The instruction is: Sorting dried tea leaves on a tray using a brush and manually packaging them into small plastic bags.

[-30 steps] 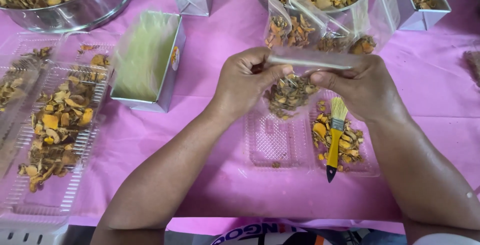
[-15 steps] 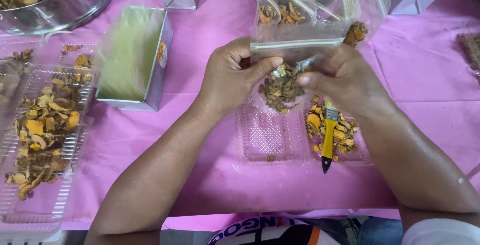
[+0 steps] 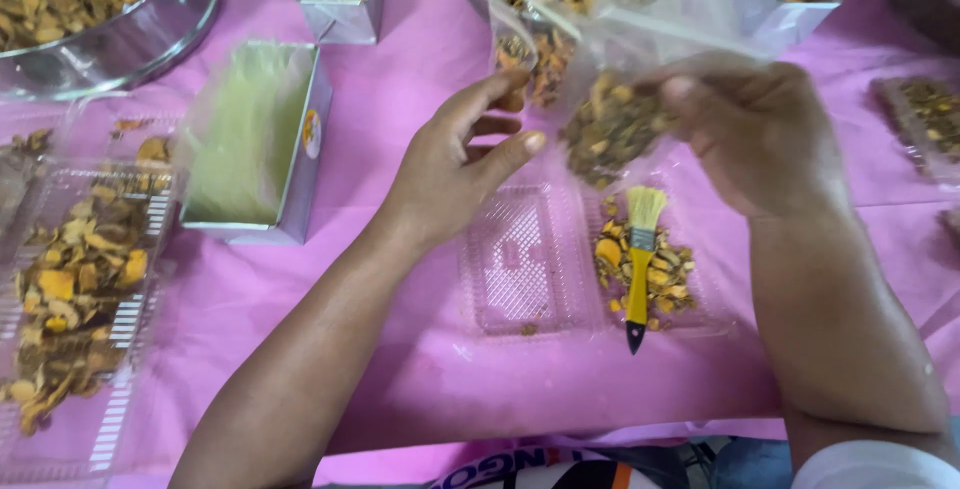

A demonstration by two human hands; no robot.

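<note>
Pink cloth covers the worktop point(image 3: 400, 99), crowded with trays and tins. A second ago both hands pinched the top edge of the clear bag of dried slices point(image 3: 612, 124). Now the left hand point(image 3: 455, 164) has let go and hangs open beside it, fingers spread, while the right hand point(image 3: 765, 134) alone grips the bag, lifted and tilted above the clear double tray point(image 3: 530, 259). That looks like the closing pinch is over and the bag is being carried off one-handed. Below lies a yellow-handled brush point(image 3: 638, 269) on loose slices in the tray's right half. Further out stand a metal tin of clear bags point(image 3: 255, 139), a large clear tray of slices point(image 3: 80, 279), and steel bowls point(image 3: 110, 29) at the back.
</note>
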